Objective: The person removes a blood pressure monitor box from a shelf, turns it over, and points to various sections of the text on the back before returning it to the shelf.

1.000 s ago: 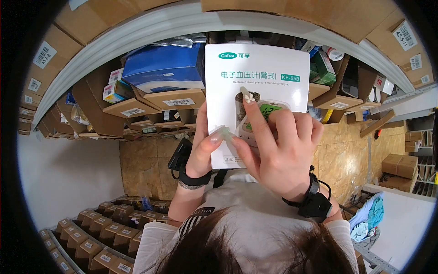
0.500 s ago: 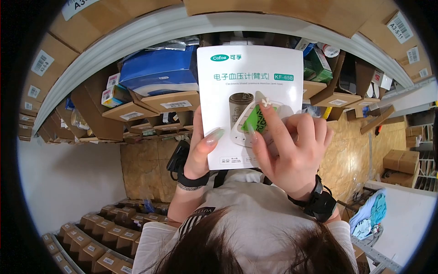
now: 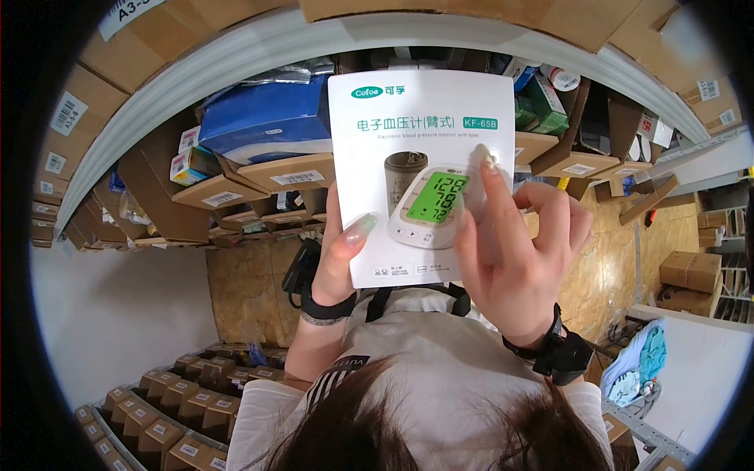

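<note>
A white blood pressure monitor box (image 3: 424, 102) faces up at me, printed with green lettering and a picture of a monitor and cuff. My left hand (image 3: 339, 255) grips its left edge, thumb on the front and the other fingers behind. Over the lower right of the front is my right hand (image 3: 526, 247), index finger stretched out near the model label and thumb beside the printed screen. The other fingers of that hand are loosely bent, holding nothing. Whether its fingertips touch the box is hard to tell. Black straps with devices circle both wrists.
Behind the box, a shelf holds open cardboard bins (image 3: 294, 174), a blue package (image 3: 267, 122) and a green carton (image 3: 548, 110). More bins (image 3: 161, 436) line a rack at lower left. Cardboard boxes (image 3: 691, 271) and folded blue cloth (image 3: 652, 353) are at the right.
My right index finger has slid right across the box front, uncovering the printed screen. The box has shifted slightly left and up, with my left hand still gripping it.
</note>
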### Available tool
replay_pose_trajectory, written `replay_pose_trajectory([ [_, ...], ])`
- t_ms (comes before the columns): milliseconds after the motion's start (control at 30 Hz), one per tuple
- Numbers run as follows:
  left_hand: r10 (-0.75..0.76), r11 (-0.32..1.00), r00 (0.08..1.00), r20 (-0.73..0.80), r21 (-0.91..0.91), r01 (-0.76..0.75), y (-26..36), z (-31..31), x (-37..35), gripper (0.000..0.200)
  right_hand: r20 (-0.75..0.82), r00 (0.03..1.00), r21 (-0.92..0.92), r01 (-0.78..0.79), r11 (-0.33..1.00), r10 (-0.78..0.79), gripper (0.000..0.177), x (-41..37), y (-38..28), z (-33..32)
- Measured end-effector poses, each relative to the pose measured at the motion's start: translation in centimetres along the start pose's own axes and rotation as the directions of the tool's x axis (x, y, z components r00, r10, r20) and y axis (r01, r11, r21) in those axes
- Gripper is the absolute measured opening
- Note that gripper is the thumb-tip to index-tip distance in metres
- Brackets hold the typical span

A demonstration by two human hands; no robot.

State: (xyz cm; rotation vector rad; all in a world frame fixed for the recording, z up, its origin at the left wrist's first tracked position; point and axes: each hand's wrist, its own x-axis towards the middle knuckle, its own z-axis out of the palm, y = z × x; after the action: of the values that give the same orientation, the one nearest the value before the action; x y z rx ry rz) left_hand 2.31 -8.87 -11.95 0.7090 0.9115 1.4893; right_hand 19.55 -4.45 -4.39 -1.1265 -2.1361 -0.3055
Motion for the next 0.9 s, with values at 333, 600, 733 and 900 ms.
replay_pose_trajectory([
  [333, -0.034, 0.999, 0.998, -0.048, -0.03, 0.032, -0.1, -0.3, -0.5, 0.087, 0.105, 0.966, 0.29, 0.196, 0.937, -0.235, 0.049, -0.7, -1.8, 0.0],
  [600, -0.063, 0.996, 0.998, -0.021, -0.066, 0.061, -0.4, -0.6, -0.5, 0.087, 0.087, 0.972, 0.294, 0.187, 0.937, -0.221, 0.047, -1.2, -1.4, 1.1],
  [733, -0.041, 0.997, 0.999, -0.023, -0.064, 0.039, -0.1, -0.3, -0.4, 0.087, 0.113, 0.968, 0.313, 0.18, 0.932, -0.225, 0.048, -1.2, -1.4, 0.4],
  [900, -0.005, 0.999, 1.0, -0.02, -0.051, 0.004, 0.0, -0.2, -0.2, 0.086, 0.177, 0.948, 0.23, 0.222, 0.948, -0.265, 0.047, -1.7, -1.4, 0.0],
])
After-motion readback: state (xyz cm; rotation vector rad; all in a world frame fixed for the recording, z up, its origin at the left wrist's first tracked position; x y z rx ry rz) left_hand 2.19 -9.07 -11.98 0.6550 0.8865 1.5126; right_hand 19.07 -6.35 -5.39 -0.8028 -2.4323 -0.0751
